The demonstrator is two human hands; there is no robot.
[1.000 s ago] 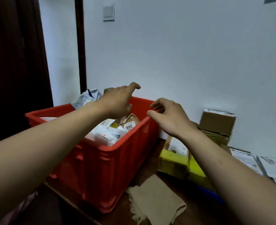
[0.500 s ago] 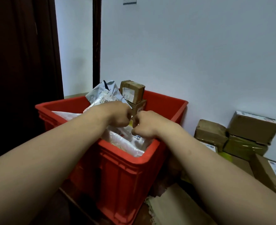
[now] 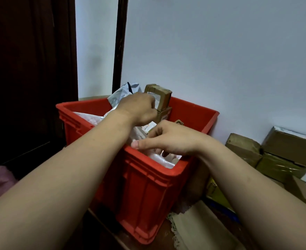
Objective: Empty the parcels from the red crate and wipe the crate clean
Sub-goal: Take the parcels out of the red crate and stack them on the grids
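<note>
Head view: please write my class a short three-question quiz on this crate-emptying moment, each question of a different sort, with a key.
1. True or false: the red crate is already empty of parcels.
2. Where does the beige cloth lie? A inside the crate; B outside it, by its near corner; C draped over its rim.
3. Fill the gap: the upright cardboard box at the crate's far side is right next to the ___ hand.
Key: 1 false, parcels lie in it; 2 B; 3 left hand.
</note>
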